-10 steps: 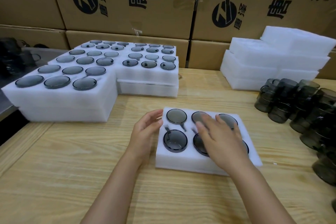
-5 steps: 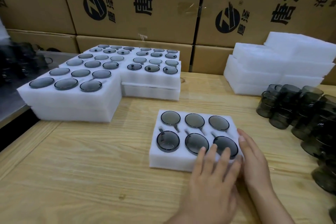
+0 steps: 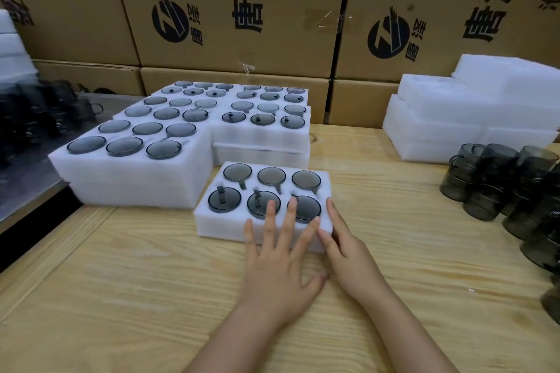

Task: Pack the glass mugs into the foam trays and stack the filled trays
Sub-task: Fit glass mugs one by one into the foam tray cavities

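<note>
A white foam tray [image 3: 212, 219] lies on the wooden table [image 3: 121, 281] with several smoky glass mugs [image 3: 271, 175] set upside down in its pockets. My left hand [image 3: 278, 254] lies flat with its fingers spread over the tray's near edge and front mugs. My right hand [image 3: 342, 242] presses with straight fingers against the tray's near right corner. The tray's far left corner sits close to a stack of filled trays [image 3: 136, 181].
A second filled stack [image 3: 260, 137] stands behind the tray. Empty foam trays [image 3: 430, 118] are piled at the back right. Loose glass mugs [image 3: 497, 178] crowd the right edge, with more dark mugs [image 3: 45, 112] at the far left. Cardboard boxes [image 3: 227, 9] wall the back.
My left hand left the tray's left side and came to its near edge beside my right hand. The tray has slid away from me toward the filled stacks.
</note>
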